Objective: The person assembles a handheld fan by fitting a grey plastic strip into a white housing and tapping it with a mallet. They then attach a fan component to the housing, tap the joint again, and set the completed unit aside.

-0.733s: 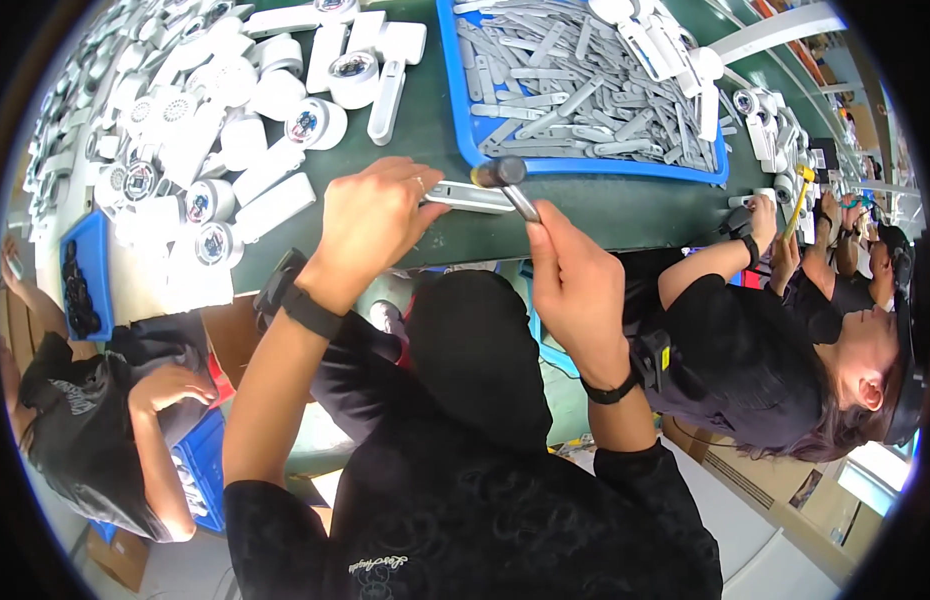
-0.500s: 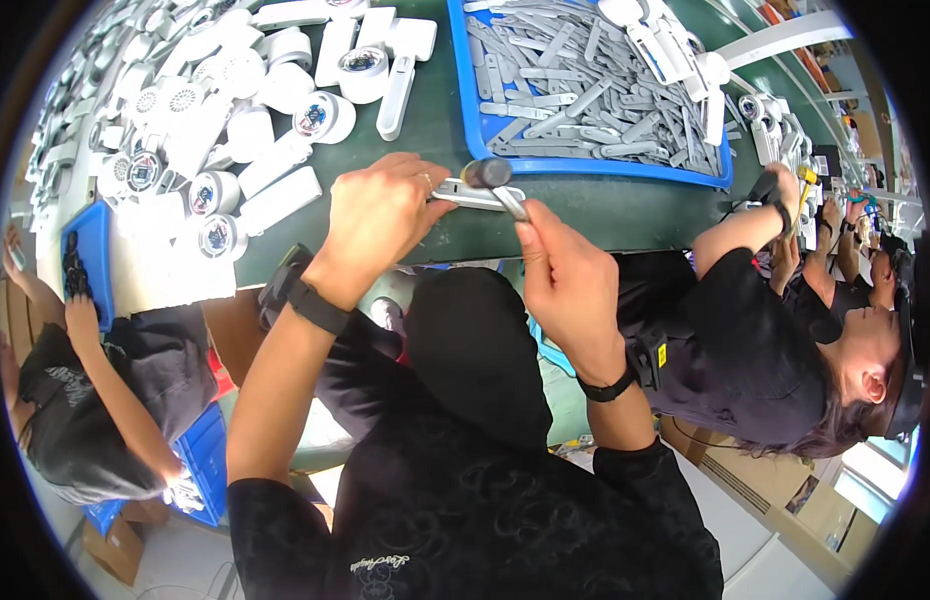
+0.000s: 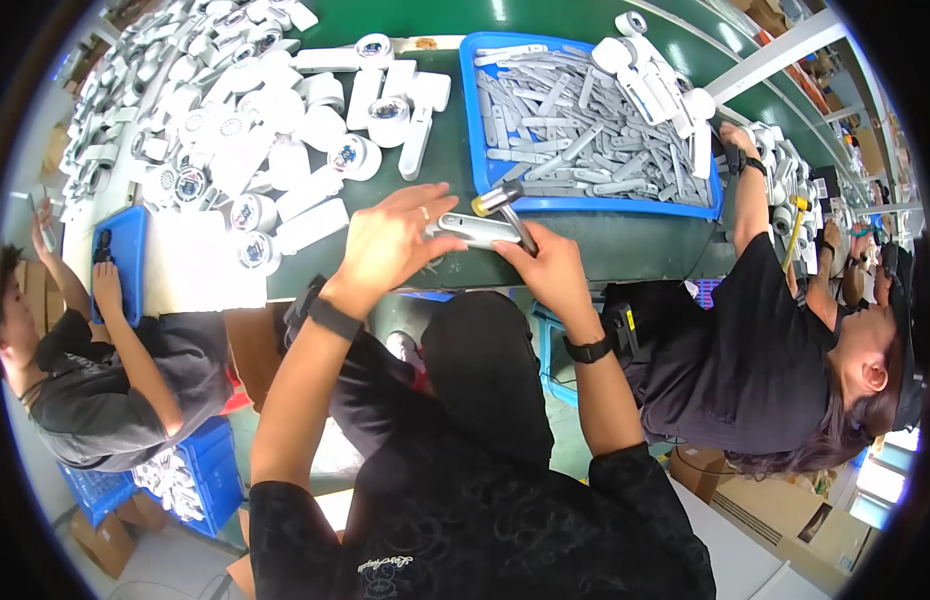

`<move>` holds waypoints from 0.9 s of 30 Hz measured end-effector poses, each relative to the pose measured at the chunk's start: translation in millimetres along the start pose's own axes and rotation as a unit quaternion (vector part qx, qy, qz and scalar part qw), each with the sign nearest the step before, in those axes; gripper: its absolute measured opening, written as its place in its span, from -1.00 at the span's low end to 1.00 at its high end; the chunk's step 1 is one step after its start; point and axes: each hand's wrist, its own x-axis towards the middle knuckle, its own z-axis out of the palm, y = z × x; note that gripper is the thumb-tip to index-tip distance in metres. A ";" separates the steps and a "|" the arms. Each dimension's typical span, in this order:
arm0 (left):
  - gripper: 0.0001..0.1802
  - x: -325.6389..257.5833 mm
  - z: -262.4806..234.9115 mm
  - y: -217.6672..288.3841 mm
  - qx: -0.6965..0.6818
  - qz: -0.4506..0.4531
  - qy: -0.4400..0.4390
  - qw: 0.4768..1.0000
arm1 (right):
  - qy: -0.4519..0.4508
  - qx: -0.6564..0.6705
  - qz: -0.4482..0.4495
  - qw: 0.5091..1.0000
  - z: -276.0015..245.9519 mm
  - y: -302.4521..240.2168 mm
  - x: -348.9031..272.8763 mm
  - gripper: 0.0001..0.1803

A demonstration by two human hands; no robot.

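My left hand (image 3: pixel 390 240) has its thumb and fingers about the left end of a slim grey-and-white plastic handle part (image 3: pixel 473 229) with an oval slot near one end. In my right hand (image 3: pixel 553 278) is a small hammer (image 3: pixel 498 199) with a yellowish face and a dark shaft. The hammer's head sits just beyond the part's far edge, and its shaft crosses over the part's right end. My right thumb and fingertips touch that same end of the part.
A blue tray (image 3: pixel 605 204) full of grey strips lies beyond my hands. White fan-like units (image 3: pixel 355 156) are heaped at the left. Co-workers sit on both sides, one beside a small blue tray (image 3: pixel 135 255) at left. More white units (image 3: pixel 775 150) lie at far right.
My right hand has come down to the part's right end, the hammer still in its grip. The part now shows a broader face. The whole view has shifted, so the table sits lower.
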 end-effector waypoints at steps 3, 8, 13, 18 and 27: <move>-0.16 -12.0 -14.7 3.1 -0.082 -0.044 0.000 0.996 | -0.053 0.057 0.117 0.990 -16.9 13.3 0.2 -0.56; -0.11 -29.9 -6.9 8.4 -0.069 -0.063 -0.052 0.994 | -0.099 0.206 0.294 0.928 -14.8 7.5 2.9 -0.37; -0.47 -2.5 -13.9 -0.6 -0.075 -0.180 -0.141 0.971 | -0.051 0.150 0.291 0.944 -23.3 -3.7 -3.2 -0.34; -0.42 33.0 -34.6 -5.8 0.043 -0.063 -0.224 0.972 | -0.001 0.192 0.239 0.952 -47.7 17.9 -9.4 -0.40; -0.23 -4.0 -63.9 -5.4 -0.845 -0.183 -0.008 0.502 | 0.022 0.268 0.200 0.942 -51.3 50.0 -2.6 -0.55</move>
